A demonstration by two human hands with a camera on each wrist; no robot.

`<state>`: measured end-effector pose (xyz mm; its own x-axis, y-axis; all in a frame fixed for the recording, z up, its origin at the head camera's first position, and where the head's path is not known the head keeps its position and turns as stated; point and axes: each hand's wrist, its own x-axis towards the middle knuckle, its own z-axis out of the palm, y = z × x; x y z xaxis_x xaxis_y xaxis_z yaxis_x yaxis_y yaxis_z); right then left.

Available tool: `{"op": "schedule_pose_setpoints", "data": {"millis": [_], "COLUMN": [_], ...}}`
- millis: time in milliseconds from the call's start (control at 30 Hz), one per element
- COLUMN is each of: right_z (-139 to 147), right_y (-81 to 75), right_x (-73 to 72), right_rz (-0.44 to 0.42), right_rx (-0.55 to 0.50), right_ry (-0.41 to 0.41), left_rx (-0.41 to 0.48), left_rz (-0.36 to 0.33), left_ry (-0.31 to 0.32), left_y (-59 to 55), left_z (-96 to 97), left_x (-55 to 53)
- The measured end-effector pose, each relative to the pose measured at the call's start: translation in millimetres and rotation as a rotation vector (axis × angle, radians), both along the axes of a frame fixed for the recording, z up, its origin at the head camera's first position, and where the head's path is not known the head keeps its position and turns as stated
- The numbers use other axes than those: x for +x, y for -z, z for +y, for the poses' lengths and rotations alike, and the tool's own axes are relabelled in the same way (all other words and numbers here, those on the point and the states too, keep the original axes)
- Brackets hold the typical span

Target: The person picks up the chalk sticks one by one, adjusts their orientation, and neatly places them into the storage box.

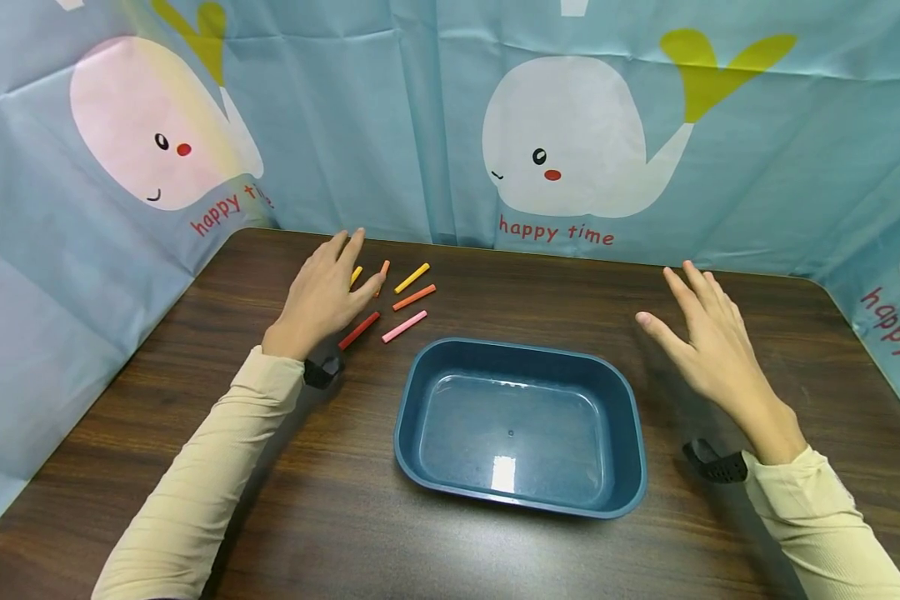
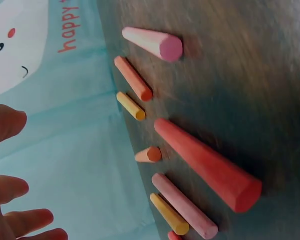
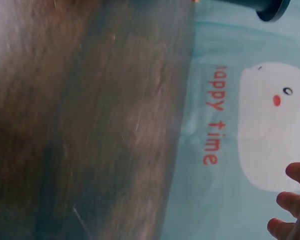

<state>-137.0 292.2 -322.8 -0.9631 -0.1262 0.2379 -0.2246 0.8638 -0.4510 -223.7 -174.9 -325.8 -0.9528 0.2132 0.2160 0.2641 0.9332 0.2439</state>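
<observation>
Several chalk sticks lie on the table's far left part: a red chalk (image 1: 359, 331), a pink chalk (image 1: 404, 327), an orange chalk (image 1: 414, 297) and a yellow chalk (image 1: 412, 278) among them. My left hand (image 1: 321, 292) hovers over this group with fingers spread, hiding some sticks beneath it. The left wrist view shows the red chalk (image 2: 208, 165) closest, with nothing held by the fingers (image 2: 27, 222). Off to the right, my right hand (image 1: 708, 350) is held above the table, fingers extended and holding nothing. Between the hands sits a blue plastic basin (image 1: 521, 500) with nothing in it.
The dark wooden table (image 1: 330, 517) runs back to a light blue curtain (image 1: 345, 125) printed with whales and lettering. At the right wrist view's top edge, a corner of the basin (image 3: 272, 10) shows.
</observation>
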Motion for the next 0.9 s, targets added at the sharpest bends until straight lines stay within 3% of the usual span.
{"op": "schedule_pose_setpoints", "data": {"millis": [433, 700, 900], "right_z": [-11.4, -20.0, -26.7], "right_y": [-1.0, 3.1, 5.7], "right_x": [21.5, 36.3, 48.9], "right_rz": [0.011, 0.03, -0.01], "right_rx": [-0.058, -0.113, -0.161], "right_ry": [-0.048, -0.101, -0.12], "left_rx": [0.032, 0.02, 0.024], "left_rz": [0.033, -0.014, -0.051], "left_ry": [0.063, 0.088, 0.107], "left_y": [1.3, 3.0, 4.6], "left_z": [5.2, 9.4, 13.1], "left_x": [13.6, 18.7, 23.0]}}
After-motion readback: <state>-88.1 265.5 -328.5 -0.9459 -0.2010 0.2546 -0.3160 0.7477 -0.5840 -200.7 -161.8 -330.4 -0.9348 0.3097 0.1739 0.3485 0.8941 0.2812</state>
